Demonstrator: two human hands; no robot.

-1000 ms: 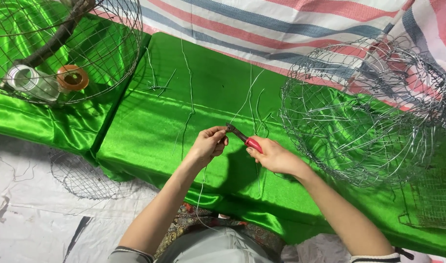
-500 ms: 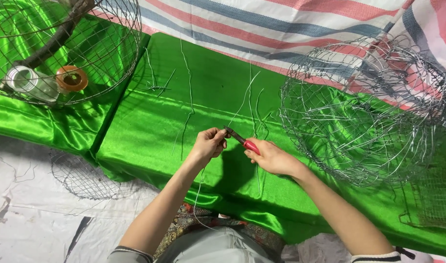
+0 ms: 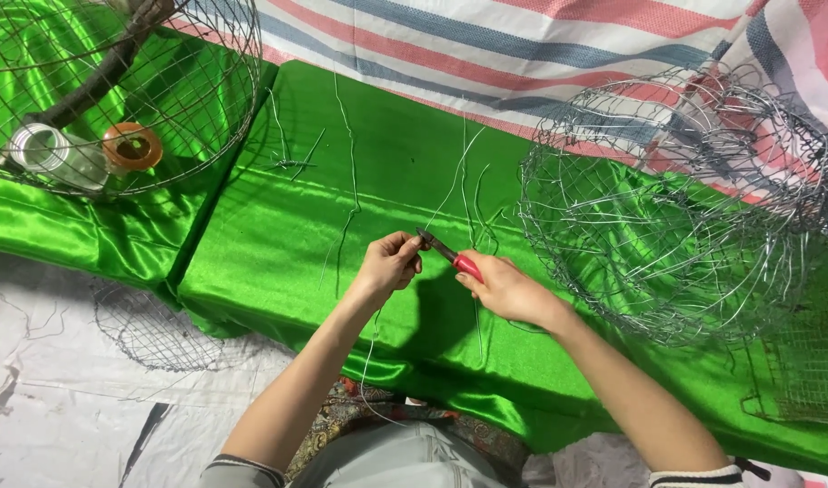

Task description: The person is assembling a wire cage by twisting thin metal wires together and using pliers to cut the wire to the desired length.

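My left hand [image 3: 391, 264] pinches a thin silver wire [image 3: 370, 348] that hangs down toward my lap. My right hand [image 3: 504, 287] grips red-handled pliers [image 3: 450, 255], whose dark jaws point up-left and meet the wire at my left fingertips. Both hands hover over a shiny green cloth [image 3: 278, 244] covering a low surface. Several loose wire lengths [image 3: 463, 181] lie on the cloth just beyond the hands.
A large tangled wire cage [image 3: 676, 199] stands at the right. At upper left a round wire cage [image 3: 116, 90] holds a metal can [image 3: 48, 154] and an orange cup [image 3: 131, 146]. A small wire mesh dome [image 3: 152, 330] lies on the white floor sheet. Striped tarp [image 3: 522, 45] runs behind.
The hands have stayed almost in place; the pliers' jaws have closed in slightly on the wire at the left fingertips.
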